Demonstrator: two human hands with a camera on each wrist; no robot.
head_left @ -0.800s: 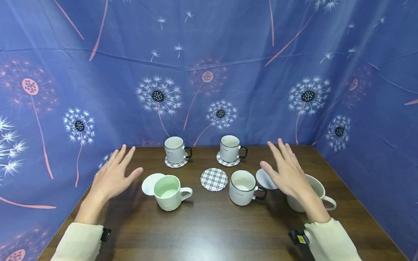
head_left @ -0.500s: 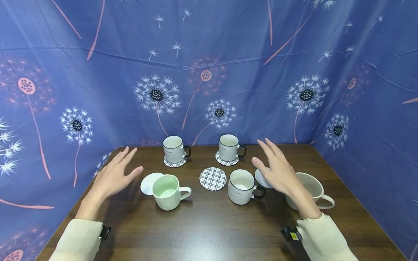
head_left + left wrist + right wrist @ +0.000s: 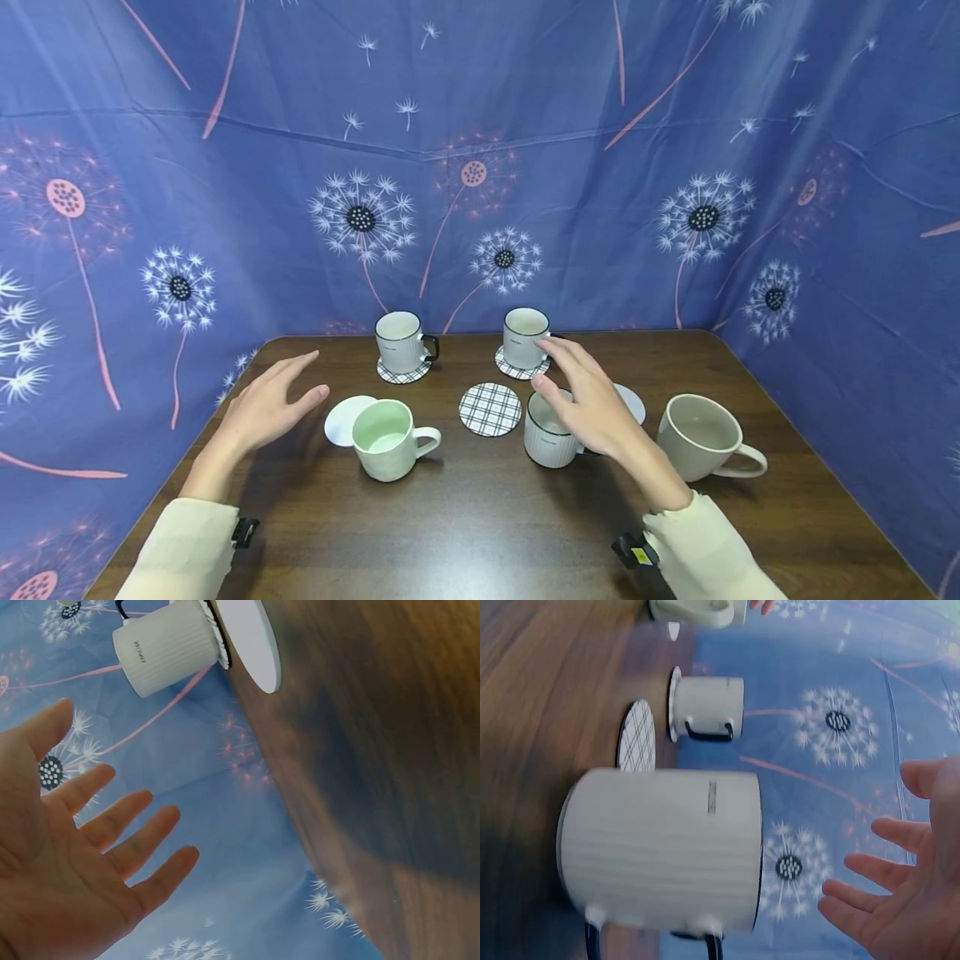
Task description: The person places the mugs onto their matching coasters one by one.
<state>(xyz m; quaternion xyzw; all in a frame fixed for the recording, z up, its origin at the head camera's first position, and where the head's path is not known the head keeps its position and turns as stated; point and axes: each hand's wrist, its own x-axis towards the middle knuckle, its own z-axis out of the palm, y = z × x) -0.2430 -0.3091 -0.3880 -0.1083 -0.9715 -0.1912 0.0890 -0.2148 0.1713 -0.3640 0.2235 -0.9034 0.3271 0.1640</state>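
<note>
Head view, from my end: right hand (image 3: 587,404) hangs over the white ribbed cylindrical mug with black rim (image 3: 546,450), fingers loosely apart, gripping nothing; right wrist view shows a gap between fingertips and mug. Mug stands upright on the brown wooden table (image 3: 450,542), just beside the round white coaster with black checks (image 3: 490,410), not on it. Left hand (image 3: 266,404) also spread, holding nothing, near the pale green glazed mug (image 3: 384,450) and round plain white coaster (image 3: 341,422). My read on handling: ribbed mug looks ceramic, so stiff, some weight, breakable. Ribs should help the grip, smooth glaze could slip. I'd hold by the black handle (image 3: 593,941) or wrap the body below the rim.
</note>
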